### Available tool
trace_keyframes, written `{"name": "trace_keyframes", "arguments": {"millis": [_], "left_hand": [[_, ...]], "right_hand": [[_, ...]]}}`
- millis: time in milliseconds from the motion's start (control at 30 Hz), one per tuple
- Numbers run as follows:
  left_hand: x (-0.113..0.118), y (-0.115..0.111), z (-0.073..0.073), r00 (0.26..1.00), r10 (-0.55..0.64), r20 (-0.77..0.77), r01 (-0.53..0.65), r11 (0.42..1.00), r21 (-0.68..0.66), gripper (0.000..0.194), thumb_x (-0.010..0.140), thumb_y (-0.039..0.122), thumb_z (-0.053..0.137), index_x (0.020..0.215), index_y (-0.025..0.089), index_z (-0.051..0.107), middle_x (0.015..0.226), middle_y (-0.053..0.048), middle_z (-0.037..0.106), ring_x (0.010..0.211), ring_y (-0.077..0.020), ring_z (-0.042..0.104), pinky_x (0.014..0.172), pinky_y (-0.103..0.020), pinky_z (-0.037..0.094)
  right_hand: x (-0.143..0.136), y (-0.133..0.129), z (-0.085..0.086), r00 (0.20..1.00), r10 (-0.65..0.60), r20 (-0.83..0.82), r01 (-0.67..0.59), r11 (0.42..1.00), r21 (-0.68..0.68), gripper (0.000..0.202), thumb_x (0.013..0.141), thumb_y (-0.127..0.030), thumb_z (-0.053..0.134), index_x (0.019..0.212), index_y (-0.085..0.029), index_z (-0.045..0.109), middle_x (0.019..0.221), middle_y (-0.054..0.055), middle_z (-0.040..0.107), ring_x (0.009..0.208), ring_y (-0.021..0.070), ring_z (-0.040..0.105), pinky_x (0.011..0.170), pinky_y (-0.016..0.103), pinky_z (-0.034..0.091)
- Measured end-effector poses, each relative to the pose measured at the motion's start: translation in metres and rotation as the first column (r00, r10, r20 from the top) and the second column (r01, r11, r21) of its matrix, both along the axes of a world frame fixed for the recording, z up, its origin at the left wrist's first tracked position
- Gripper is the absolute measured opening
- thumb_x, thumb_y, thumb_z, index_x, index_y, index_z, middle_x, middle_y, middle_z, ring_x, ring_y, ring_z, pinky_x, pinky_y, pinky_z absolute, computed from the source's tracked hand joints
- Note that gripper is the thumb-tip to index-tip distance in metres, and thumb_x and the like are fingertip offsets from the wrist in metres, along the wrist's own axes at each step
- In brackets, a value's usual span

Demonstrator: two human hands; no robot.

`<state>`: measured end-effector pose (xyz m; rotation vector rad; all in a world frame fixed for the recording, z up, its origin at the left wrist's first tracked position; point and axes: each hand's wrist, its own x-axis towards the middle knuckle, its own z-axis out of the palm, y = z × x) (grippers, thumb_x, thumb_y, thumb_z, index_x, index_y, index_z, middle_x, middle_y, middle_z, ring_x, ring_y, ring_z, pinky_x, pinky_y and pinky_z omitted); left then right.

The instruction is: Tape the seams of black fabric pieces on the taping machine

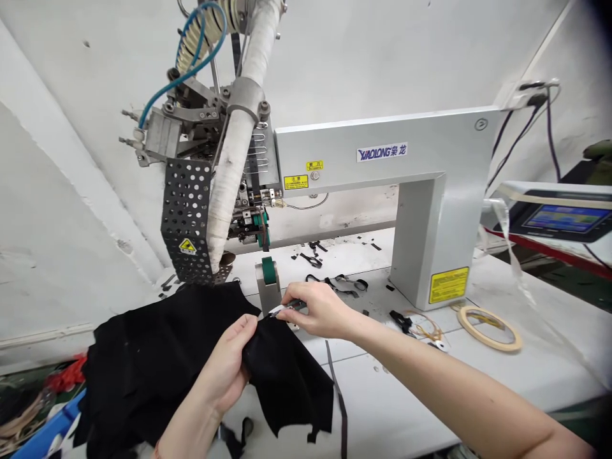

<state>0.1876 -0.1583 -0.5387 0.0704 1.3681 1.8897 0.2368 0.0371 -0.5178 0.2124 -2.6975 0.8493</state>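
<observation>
A piece of black fabric [289,366] hangs from my left hand [229,360], which pinches its upper edge between thumb and fingers. My right hand [315,309] is closed around small thread snips [287,308] with a dark handle. Their pale tip reaches the fabric edge right beside my left fingertips; whether the blades are apart is too small to tell. Behind and left of my left hand, a larger spread of black fabric [157,363] covers the table's left side and hangs over its front. Just beyond my hands stands a post with a green roller [269,271].
A grey seam-taping machine [363,146] arches over the white table [382,395], its perforated black guard [186,220] at left. Dark scraps [337,284] lie under the arm. A tape roll [490,328] rests at right, below a control screen [564,218]. A dark strip [338,395] runs frontward.
</observation>
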Motion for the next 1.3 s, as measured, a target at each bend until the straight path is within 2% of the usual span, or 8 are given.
{"name": "trace_keyframes", "arguments": {"millis": [400,500,667,800,900,967,1100,1300], "left_hand": [[0.0,0.0,0.001,0.999,-0.012,-0.04,0.011,0.999,-0.037,0.035,0.074,0.046,0.067,0.068,0.018,0.047,0.06,0.007,0.036,0.051,-0.0053,0.029,0.046,-0.017,0.027],[-0.002,0.0,0.007,0.999,-0.028,-0.021,0.028,1.0,-0.006,0.029,0.075,0.043,0.067,0.07,0.018,0.053,0.062,0.005,0.042,0.051,-0.0051,0.035,0.047,-0.016,0.03],[-0.009,0.004,0.026,0.988,-0.139,-0.061,0.145,0.984,0.103,0.02,0.073,0.033,0.07,0.074,0.015,0.062,0.069,0.0,0.056,0.06,-0.0085,0.051,0.055,-0.017,0.041],[-0.029,-0.004,0.015,0.991,-0.09,-0.103,0.086,0.995,-0.044,0.022,0.07,0.035,0.072,0.077,0.016,0.062,0.071,-0.001,0.061,0.061,-0.0112,0.054,0.058,-0.021,0.043],[-0.049,-0.014,-0.013,0.97,-0.121,-0.209,0.05,0.948,-0.316,0.024,0.071,0.04,0.069,0.071,0.018,0.058,0.063,0.0,0.056,0.056,-0.0136,0.05,0.056,-0.025,0.039],[-0.055,-0.021,-0.03,0.858,-0.144,-0.493,-0.144,0.854,-0.5,0.019,0.069,0.035,0.07,0.07,0.02,0.058,0.064,-0.002,0.056,0.062,-0.0182,0.051,0.061,-0.028,0.038],[-0.028,-0.042,-0.055,0.317,-0.3,-0.9,-0.477,0.77,-0.424,0.007,0.075,0.028,0.063,0.08,0.023,0.06,0.085,-0.008,0.062,0.085,-0.0261,0.054,0.077,-0.033,0.035],[0.075,-0.075,-0.103,0.318,-0.628,-0.71,-0.404,0.588,-0.701,0.029,0.073,0.049,0.064,0.065,0.022,0.055,0.065,-0.005,0.058,0.062,-0.0219,0.05,0.059,-0.032,0.029]], "right_hand": [[-0.004,0.006,0.004,0.997,-0.064,0.048,0.071,0.987,-0.145,0.024,0.082,-0.042,0.06,0.073,-0.02,0.065,0.073,0.003,0.067,0.067,0.015,0.056,0.063,0.027,0.036],[-0.007,0.017,-0.014,0.998,-0.014,0.062,0.044,0.855,-0.517,0.032,0.083,-0.049,0.056,0.094,-0.019,0.065,0.088,0.005,0.067,0.065,0.0119,0.052,0.06,0.025,0.037],[-0.003,0.031,-0.044,0.76,0.624,0.181,-0.245,0.533,-0.81,0.072,0.061,-0.049,0.077,0.123,-0.021,0.054,0.103,0.006,0.064,0.069,0.0105,0.053,0.061,0.023,0.041],[0.012,0.048,-0.019,0.839,0.417,0.35,-0.12,0.769,-0.628,0.026,0.072,-0.038,0.069,0.08,-0.014,0.066,0.069,0.0,0.06,0.064,0.0113,0.053,0.062,0.024,0.041],[0.016,0.051,-0.007,0.895,0.193,0.402,-0.018,0.916,-0.4,0.023,0.076,-0.038,0.065,0.086,-0.017,0.068,0.077,0.001,0.063,0.073,0.0145,0.056,0.068,0.026,0.041],[0.017,0.039,-0.022,0.864,0.123,0.488,0.008,0.967,-0.256,0.03,0.072,-0.039,0.068,0.095,-0.02,0.067,0.088,0.003,0.065,0.081,0.0186,0.059,0.071,0.028,0.043],[0.031,-0.002,-0.089,0.837,-0.011,0.547,0.065,0.995,-0.078,0.047,0.068,-0.046,0.072,0.108,-0.023,0.061,0.1,0.006,0.062,0.089,0.0235,0.059,0.073,0.031,0.044],[0.061,-0.04,-0.135,0.882,-0.245,0.403,0.212,0.969,0.125,0.051,0.077,-0.043,0.067,0.119,-0.019,0.052,0.105,0.011,0.055,0.081,0.0215,0.058,0.068,0.032,0.043]]}}
